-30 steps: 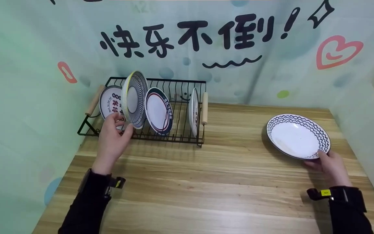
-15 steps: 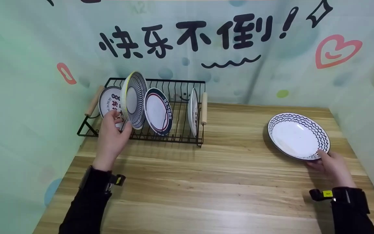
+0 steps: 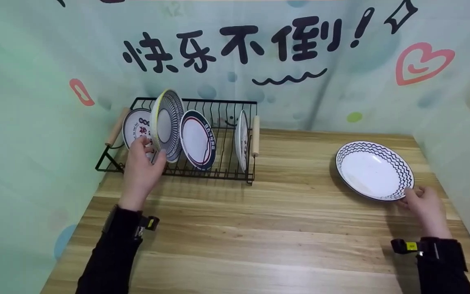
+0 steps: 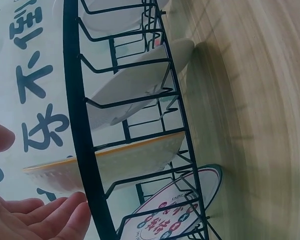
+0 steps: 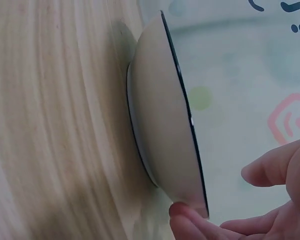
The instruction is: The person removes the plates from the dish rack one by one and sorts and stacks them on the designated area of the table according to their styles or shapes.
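Observation:
A black wire dish rack [image 3: 218, 101] stands at the back left of the wooden table. In it, a yellow-rimmed bowl [image 3: 164, 125] with dark stripes inside stands on edge. My left hand [image 3: 142, 173] is at this bowl's lower edge, thumb and fingers spread to either side. The left wrist view shows the thumb apart from the bowl and the fingertips [image 4: 77, 212] close by the rack's rail. At the right, a white bowl [image 3: 371, 171] with a black zigzag rim sits on the table. My right hand [image 3: 426, 206] is at its near right rim, one fingertip [image 5: 180, 210] against the underside, the thumb apart.
The rack also holds a white plate with printed characters [image 3: 137, 126] at its left, a dark-blue-rimmed plate [image 3: 196, 141] in the middle and another plate [image 3: 242, 141] at its right. Wooden handles [image 3: 256, 136] flank the rack. Printed cloth [image 3: 292, 110] encloses the table's back and sides.
My right thumb has come off the zigzag-rimmed bowl and that hand has drawn slightly right. The left hand and the yellow-rimmed bowl have barely moved.

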### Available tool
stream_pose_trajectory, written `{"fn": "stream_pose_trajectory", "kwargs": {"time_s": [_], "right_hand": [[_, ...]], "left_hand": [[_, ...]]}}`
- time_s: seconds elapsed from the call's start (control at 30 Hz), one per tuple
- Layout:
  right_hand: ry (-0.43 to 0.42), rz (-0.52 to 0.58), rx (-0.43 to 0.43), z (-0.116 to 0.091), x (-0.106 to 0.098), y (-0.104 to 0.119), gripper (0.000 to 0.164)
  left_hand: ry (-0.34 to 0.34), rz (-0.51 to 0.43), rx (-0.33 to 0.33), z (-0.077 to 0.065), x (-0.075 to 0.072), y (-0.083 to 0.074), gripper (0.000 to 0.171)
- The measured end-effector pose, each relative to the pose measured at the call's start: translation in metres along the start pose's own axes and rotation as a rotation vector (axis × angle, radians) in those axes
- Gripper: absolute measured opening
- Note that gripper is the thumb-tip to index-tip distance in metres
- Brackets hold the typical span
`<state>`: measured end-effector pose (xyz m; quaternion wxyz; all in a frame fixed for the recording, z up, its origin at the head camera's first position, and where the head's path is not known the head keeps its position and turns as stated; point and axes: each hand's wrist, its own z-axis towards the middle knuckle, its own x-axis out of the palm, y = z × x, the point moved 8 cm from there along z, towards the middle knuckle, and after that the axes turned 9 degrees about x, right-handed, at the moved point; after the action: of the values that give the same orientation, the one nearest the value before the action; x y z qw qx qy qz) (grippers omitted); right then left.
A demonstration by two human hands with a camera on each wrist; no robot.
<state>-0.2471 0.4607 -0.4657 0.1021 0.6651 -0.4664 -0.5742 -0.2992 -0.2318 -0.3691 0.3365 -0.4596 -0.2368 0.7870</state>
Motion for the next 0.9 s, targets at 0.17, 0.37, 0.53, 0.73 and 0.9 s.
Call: {"fn": "stream_pose_trajectory", "kwargs": {"time_s": [0.17, 0.37, 0.53, 0.73, 0.9], "right_hand": [[-0.022, -0.001, 0.040, -0.002, -0.010, 0.001, 0.083], [-0.087, 0.019, 0.006, -0.007, -0.020, 0.006, 0.080], [-0.188, 0.022, -0.117, -0.012, -0.022, 0.019, 0.073], [-0.247, 0.060, -0.175, -0.019, -0.022, 0.029, 0.068], [-0.277, 0.058, -0.238, -0.025, -0.017, 0.038, 0.063]], "left_hand": [[-0.002, 0.009, 0.014, 0.003, 0.002, 0.000, 0.058], [0.002, 0.028, 0.011, 0.006, 0.003, 0.000, 0.060], [-0.005, 0.055, -0.003, 0.010, 0.004, 0.001, 0.064], [-0.027, 0.096, 0.010, 0.014, 0.005, -0.001, 0.066], [-0.027, 0.113, -0.006, 0.016, 0.007, 0.002, 0.072]]}}
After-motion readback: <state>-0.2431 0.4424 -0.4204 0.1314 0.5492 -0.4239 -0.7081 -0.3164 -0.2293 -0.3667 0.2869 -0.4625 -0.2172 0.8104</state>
